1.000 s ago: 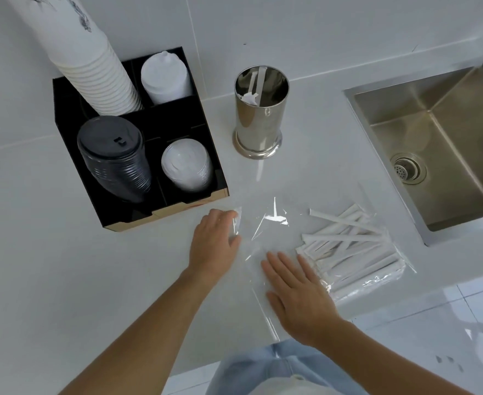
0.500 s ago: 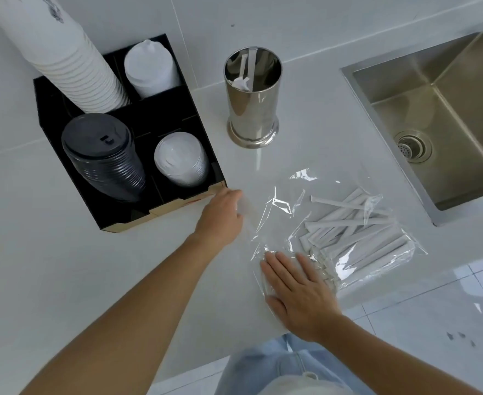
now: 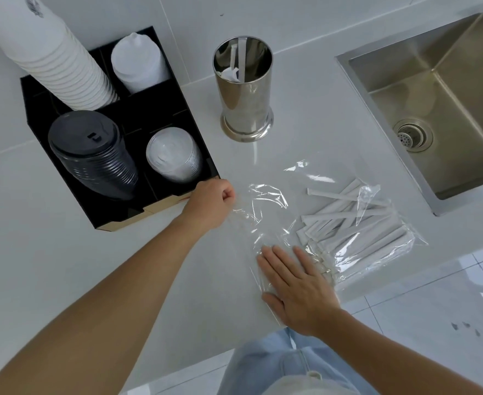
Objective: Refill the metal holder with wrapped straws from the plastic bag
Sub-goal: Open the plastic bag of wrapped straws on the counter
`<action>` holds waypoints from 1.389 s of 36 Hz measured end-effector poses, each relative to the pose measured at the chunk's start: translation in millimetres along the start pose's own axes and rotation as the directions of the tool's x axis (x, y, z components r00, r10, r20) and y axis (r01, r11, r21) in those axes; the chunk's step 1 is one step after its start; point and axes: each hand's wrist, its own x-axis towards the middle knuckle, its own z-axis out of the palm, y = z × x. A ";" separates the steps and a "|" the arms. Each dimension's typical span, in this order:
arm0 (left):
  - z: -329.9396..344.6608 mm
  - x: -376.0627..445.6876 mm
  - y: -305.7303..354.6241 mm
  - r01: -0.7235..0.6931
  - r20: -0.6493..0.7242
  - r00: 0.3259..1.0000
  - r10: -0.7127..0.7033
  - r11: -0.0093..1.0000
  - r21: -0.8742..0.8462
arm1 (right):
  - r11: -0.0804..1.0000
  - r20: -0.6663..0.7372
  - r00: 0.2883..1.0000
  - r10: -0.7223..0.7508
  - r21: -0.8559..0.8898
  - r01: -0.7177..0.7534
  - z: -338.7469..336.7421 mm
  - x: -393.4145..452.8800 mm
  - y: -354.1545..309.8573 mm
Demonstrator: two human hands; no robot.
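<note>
Head view, near to far: the right hand (image 3: pixel 297 283) lies flat, fingers straight, pinning the near end of the clear bag (image 3: pixel 314 223) to the worktop (image 3: pixel 120 266). The left hand (image 3: pixel 210 203), fingers curled, pinches the bag's open edge and draws it sideways. Wrapped straws (image 3: pixel 357 226) sit bunched at the bag's right end. Beyond stands the holder (image 3: pixel 244 89), nearly empty. The bag-opening step appears in hand; next, a hand must reach inside and gather straws.
</note>
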 end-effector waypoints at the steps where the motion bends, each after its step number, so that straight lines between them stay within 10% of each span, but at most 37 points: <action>1: 0.2 -1.6 -2.2 0.002 -0.001 1.000 -0.002 1.000 -0.016 | 1.000 -0.001 1.000 0.002 0.001 -0.002 0.2 0.0 0.0; 10: 1.6 -17.5 -16.9 0.102 0.028 0.995 -0.098 0.954 -0.282 | 1.000 -0.017 1.000 0.002 -0.009 -0.002 2.9 0.0 0.4; 27: -3.7 -26.3 -28.3 -0.008 0.053 0.998 0.017 0.986 -0.165 | 0.998 -0.104 0.992 0.065 0.030 -0.062 1.2 -0.7 -2.4; 38: 3.5 -44.2 -29.4 0.213 0.041 0.975 -0.218 0.869 -0.447 | 0.997 -0.070 0.995 0.073 0.029 -0.072 1.1 -0.2 -2.4; 44: 19.6 -42.4 -10.7 0.234 -0.221 0.926 -0.307 0.924 -0.304 | 0.997 -0.039 0.996 0.075 0.009 -0.075 0.7 -0.1 -2.1; 50: 24.2 -45.3 1.5 0.366 -0.077 0.904 -0.421 0.854 -0.371 | 0.997 -0.046 0.996 0.071 0.017 -0.070 -0.3 -0.3 -1.9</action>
